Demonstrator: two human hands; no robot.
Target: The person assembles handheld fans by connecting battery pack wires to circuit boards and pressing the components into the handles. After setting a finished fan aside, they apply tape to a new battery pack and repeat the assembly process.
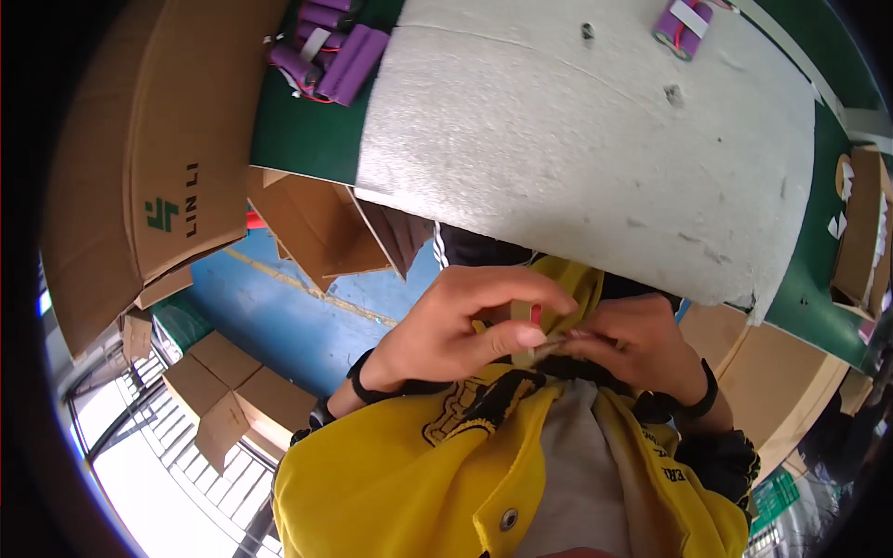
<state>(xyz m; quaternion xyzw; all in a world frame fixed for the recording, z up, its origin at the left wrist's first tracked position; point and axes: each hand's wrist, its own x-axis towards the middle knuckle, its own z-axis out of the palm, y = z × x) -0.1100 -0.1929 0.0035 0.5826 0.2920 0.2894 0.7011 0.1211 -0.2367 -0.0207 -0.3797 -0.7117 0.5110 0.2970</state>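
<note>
My left hand (456, 321) is in front of my yellow jacket, just below the near edge of the white foam board. Its thumb and forefinger curl around a small item with a red part (536, 314), too small to name. My right hand (642, 346) faces it, thumb and fingers pinched together close to the left fingertips. What the right fingers hold, if anything, is hidden. Neither hand touches the foam board (577, 139). On it, at the far right, lies a purple battery pack (684, 26) with a white strip and red wire.
Several purple battery packs (353, 63) are heaped on the green table (302, 139) at the far left. A tall cardboard box (191, 121) stands on the left, an open carton (321, 219) beside the table. At the right edge is a small cardboard box (865, 242) with white pieces.
</note>
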